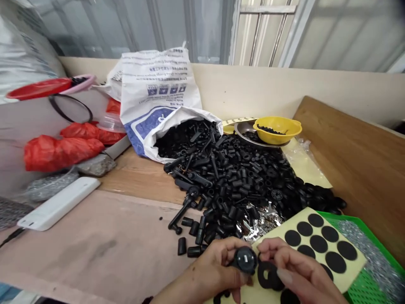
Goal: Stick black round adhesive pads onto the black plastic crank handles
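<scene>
At the lower middle, my left hand (218,264) is closed around a round black plastic part (246,259), with a small shiny piece showing at its centre. My right hand (294,266) pinches a flat black ring (268,276) between thumb and fingers, close beside the round part. Under and behind my right hand lies a cream sheet (308,216) carrying several round black stickers (318,243). Just beyond both hands is a small pile of shiny metal strips (261,221). Black plastic cylinders (182,246) lie near my left hand.
A large heap of black plastic parts (240,173) spills from a white woven sack (161,84). Behind it, a yellow bowl (278,128) rests on a metal dish (243,128). A green basket (363,291) of small metal pieces stands right. A white power strip (60,202) and red bags (63,152) lie left.
</scene>
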Available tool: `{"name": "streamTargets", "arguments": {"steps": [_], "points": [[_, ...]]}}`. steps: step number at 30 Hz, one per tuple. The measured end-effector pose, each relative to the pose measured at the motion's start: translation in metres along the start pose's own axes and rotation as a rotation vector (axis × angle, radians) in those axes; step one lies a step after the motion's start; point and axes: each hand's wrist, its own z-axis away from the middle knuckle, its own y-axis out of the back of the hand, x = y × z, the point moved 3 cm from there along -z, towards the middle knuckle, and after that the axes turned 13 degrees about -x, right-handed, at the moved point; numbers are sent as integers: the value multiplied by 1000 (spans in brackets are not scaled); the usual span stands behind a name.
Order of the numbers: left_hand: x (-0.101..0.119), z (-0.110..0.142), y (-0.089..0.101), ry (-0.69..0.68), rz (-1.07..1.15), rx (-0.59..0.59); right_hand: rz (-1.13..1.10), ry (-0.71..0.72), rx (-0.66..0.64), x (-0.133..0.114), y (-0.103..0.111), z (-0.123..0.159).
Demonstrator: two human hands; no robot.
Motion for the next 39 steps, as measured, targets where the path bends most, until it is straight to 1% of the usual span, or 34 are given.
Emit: {"name": "streamTargets", "arguments": {"steps": [3,6,9,13,19,26,31,35,39], "points": [[1,-4,-5,50,-76,-36,13,-16,1,-1,-2,2],[1,-5,-6,102,-139,-22,-10,-6,-11,-1,-5,0],[1,-5,-5,113,-178,-4,-9,7,9,2,-6,-3],[-3,-4,-3,127,-195,-8,30,-11,40,4,-6,-4],[-11,-2,1,106,-276,-44,65,-21,54,2,-7,-3],[-2,1,-2,113,-357,-49,117,-21,48,2,-8,-3],[-2,3,-4,108,-346,-32,162,-32,47,-1,-10,-3],[-3,3,-6,103,-318,-47,184,-41,61,-2,-10,-3],[-4,5,-4,100,-359,-47,172,-20,64,-1,-11,-2]]}}
